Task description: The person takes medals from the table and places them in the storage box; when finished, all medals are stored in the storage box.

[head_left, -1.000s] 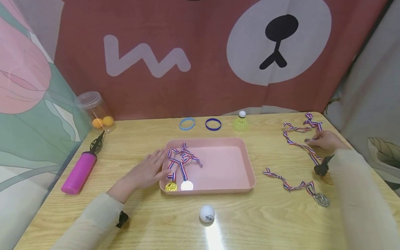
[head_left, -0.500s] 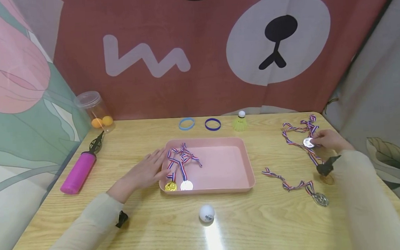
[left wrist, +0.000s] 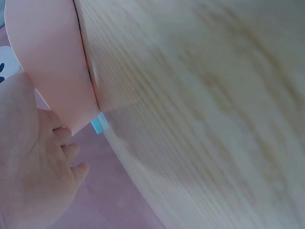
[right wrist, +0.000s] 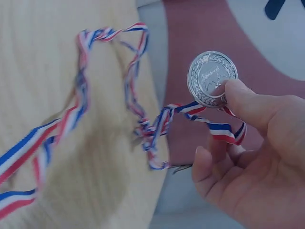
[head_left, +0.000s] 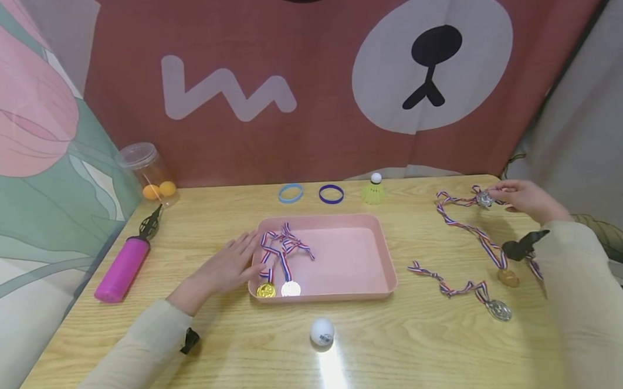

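At the table's far right my right hand (head_left: 528, 199) pinches a silver medal (right wrist: 212, 78) between thumb and fingers, its striped ribbon (right wrist: 224, 131) trailing below. My left hand (head_left: 227, 263) lies with straight fingers against the left side of a pink tray (head_left: 352, 257). Inside that tray are a gold medal (head_left: 266, 290) and a pale, shiny medal (head_left: 291, 289), both on red, white and blue ribbons. A bronze-coloured medal (head_left: 508, 277) lies below my right wrist. Closer to the front is another silver medal (head_left: 499, 310) with its ribbon stretched leftward.
A white ball (head_left: 322, 332) sits in front of the tray. Behind it are a light blue band (head_left: 291, 193), a dark blue band (head_left: 331, 194) and a yellow shuttlecock (head_left: 374, 191). On the left are a magenta pump (head_left: 123, 269) and a clear jar (head_left: 143, 162) with orange balls.
My right hand has lifted the silver medal and moved it toward the back right, uncovering the bronze-coloured medal. The left hand and the tray have stayed in place.
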Available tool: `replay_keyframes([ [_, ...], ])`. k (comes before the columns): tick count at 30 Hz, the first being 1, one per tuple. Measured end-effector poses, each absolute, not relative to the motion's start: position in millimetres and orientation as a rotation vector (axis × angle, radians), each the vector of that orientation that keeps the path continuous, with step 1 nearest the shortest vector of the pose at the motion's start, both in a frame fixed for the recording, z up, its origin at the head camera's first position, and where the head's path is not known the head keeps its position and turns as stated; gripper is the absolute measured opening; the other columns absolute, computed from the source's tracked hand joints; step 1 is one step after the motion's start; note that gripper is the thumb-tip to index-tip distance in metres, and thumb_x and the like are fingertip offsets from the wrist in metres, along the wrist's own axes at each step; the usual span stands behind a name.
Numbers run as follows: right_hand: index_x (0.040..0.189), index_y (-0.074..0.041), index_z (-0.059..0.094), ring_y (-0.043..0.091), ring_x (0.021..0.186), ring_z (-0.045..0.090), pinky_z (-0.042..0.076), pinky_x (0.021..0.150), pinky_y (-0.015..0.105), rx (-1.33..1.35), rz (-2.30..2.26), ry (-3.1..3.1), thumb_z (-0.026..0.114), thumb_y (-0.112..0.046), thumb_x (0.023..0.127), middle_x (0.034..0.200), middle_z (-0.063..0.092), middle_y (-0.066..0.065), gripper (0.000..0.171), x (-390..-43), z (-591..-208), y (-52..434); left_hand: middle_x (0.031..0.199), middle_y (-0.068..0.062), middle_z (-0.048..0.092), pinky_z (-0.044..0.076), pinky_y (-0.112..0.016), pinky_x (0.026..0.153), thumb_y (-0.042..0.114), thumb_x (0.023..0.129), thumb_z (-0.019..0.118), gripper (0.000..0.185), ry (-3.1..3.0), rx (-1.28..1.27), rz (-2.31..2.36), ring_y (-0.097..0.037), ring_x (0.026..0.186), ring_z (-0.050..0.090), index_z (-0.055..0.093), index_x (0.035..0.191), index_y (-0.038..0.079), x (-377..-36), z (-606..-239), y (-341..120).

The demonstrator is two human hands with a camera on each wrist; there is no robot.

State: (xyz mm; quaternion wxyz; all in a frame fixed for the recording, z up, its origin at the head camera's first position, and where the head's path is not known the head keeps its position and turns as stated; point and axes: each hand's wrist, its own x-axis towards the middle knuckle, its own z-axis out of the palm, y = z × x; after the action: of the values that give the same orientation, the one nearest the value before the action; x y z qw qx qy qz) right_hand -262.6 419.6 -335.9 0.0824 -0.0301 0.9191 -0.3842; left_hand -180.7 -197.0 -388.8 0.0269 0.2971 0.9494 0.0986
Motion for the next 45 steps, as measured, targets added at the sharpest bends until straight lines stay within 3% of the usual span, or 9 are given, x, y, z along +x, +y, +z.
replay_keyframes([
  [8, 0.102, -0.026, 0.061, 0.010, 0.081, 0.054, 0.051, 0.072, 0.030, -0.004, -1.406, 2.637, 0.052, -0.039, 0.092, 0.091, 0.055, -0.011, 0.019, -258.4, -316.3, 414.2, 0.149, -0.021, 0.015, 0.017, -0.052, 0.107, 0.043, 0.097, 0.039, 0.071, 2.923, 0.900, 0.285, -0.039, 0.134, 0.015, 0.015, 0.145, -0.003, -181.4, -389.4, -197.6],
  [14, 0.120, -0.014, 0.058, 0.020, 0.101, 0.041, 0.041, 0.080, 0.034, -0.036, -1.192, 2.794, 0.050, -0.052, 0.088, 0.101, 0.048, -0.019, 0.051, -255.5, -304.3, 406.8, 0.149, -0.021, 0.015, 0.017, -0.053, 0.107, 0.042, 0.097, 0.040, 0.070, 2.925, 0.908, 0.296, -0.040, 0.134, 0.015, 0.016, 0.144, -0.004, -181.0, -388.4, -197.3],
  [17, 0.110, -0.026, 0.064, 0.020, 0.080, 0.045, 0.040, 0.070, 0.033, -0.033, -1.208, 2.803, 0.053, -0.050, 0.088, 0.091, 0.050, -0.014, 0.034, -252.8, -299.0, 403.0, 0.149, -0.022, 0.015, 0.017, -0.053, 0.107, 0.041, 0.097, 0.040, 0.070, 2.929, 0.916, 0.290, -0.040, 0.134, 0.015, 0.016, 0.144, -0.005, -181.3, -388.8, -197.0],
  [20, 0.093, -0.038, 0.065, 0.016, 0.056, 0.038, 0.038, 0.055, 0.032, -0.029, -1.253, 2.807, 0.056, -0.046, 0.088, 0.078, 0.048, -0.008, 0.012, -251.7, -295.2, 399.4, 0.149, -0.022, 0.016, 0.017, -0.053, 0.107, 0.042, 0.097, 0.039, 0.070, 2.930, 0.916, 0.281, -0.040, 0.134, 0.015, 0.016, 0.144, -0.005, -181.6, -389.1, -196.9],
  [22, 0.084, -0.041, 0.064, 0.013, 0.051, 0.038, 0.038, 0.051, 0.031, -0.027, -1.303, 2.800, 0.058, -0.043, 0.088, 0.073, 0.048, -0.007, 0.007, -251.6, -293.1, 397.1, 0.149, -0.022, 0.015, 0.017, -0.053, 0.107, 0.042, 0.097, 0.039, 0.070, 2.929, 0.911, 0.284, -0.040, 0.134, 0.015, 0.016, 0.144, -0.005, -181.6, -389.0, -197.0],
  [25, 0.080, -0.042, 0.065, 0.010, 0.056, 0.052, 0.049, 0.054, 0.025, -0.014, -1.425, 2.743, 0.059, -0.039, 0.088, 0.074, 0.056, -0.012, 0.010, -251.7, -290.8, 394.3, 0.149, -0.022, 0.015, 0.017, -0.053, 0.107, 0.042, 0.097, 0.039, 0.070, 2.928, 0.909, 0.289, -0.040, 0.134, 0.014, 0.016, 0.144, -0.004, -181.4, -388.6, -196.8],
  [29, 0.081, -0.040, 0.065, 0.011, 0.070, 0.065, 0.055, 0.065, 0.027, -0.001, -1.539, 2.661, 0.060, -0.035, 0.088, 0.081, 0.065, -0.012, 0.010, -248.3, -284.1, 389.5, 0.149, -0.021, 0.015, 0.016, -0.052, 0.107, 0.042, 0.097, 0.039, 0.070, 2.927, 0.905, 0.292, -0.040, 0.134, 0.014, 0.015, 0.145, -0.004, -181.3, -388.3, -196.6],
  [38, 0.083, -0.032, 0.066, 0.009, 0.073, 0.066, 0.055, 0.065, 0.029, -0.104, -1.678, 2.562, 0.054, -0.024, 0.093, 0.077, 0.067, -0.007, 0.017, -238.6, -262.3, 372.0, 0.149, -0.021, 0.015, 0.017, -0.051, 0.107, 0.042, 0.097, 0.039, 0.070, 2.937, 0.911, 0.272, -0.040, 0.134, 0.015, 0.015, 0.145, -0.004, -182.2, -390.4, -197.0],
  [45, 0.090, -0.025, 0.065, 0.010, 0.074, 0.066, 0.055, 0.064, 0.028, -0.149, -1.745, 2.568, 0.054, -0.026, 0.092, 0.081, 0.066, -0.006, 0.011, -229.6, -249.8, 366.0, 0.148, -0.022, 0.016, 0.018, -0.052, 0.107, 0.040, 0.097, 0.040, 0.069, 2.943, 0.940, 0.266, -0.040, 0.134, 0.016, 0.016, 0.144, -0.005, -182.7, -392.8, -197.4],
])
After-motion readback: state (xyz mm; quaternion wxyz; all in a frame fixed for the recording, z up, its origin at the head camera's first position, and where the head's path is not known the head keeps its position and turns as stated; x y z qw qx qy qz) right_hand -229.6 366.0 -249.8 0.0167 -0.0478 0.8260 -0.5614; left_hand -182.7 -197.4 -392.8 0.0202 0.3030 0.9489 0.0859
